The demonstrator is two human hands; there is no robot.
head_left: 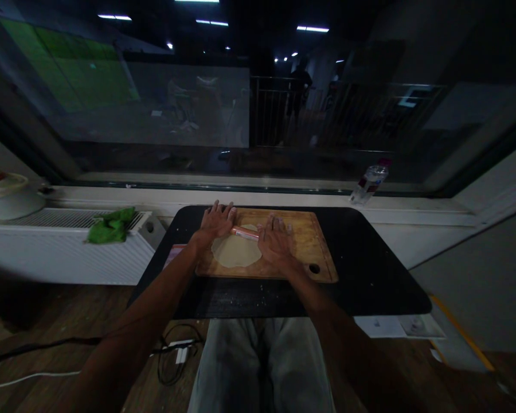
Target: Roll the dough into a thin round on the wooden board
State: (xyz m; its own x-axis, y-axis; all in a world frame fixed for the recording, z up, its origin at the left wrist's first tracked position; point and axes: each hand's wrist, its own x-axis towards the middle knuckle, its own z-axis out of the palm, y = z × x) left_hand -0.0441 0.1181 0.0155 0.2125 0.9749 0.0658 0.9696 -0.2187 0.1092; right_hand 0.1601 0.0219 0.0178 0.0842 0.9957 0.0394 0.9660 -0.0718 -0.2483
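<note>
A flat round sheet of pale dough lies on a wooden cutting board on a black table. A thin reddish rolling pin rests across the far edge of the dough. My left hand lies flat on the pin's left end with fingers stretched out. My right hand presses flat on the pin's right end, fingers also extended. Both palms cover the pin's ends.
A plastic water bottle lies on the window sill at the back right. A green cloth sits on the white radiator to the left, beside a white bowl. Cables run across the wooden floor below.
</note>
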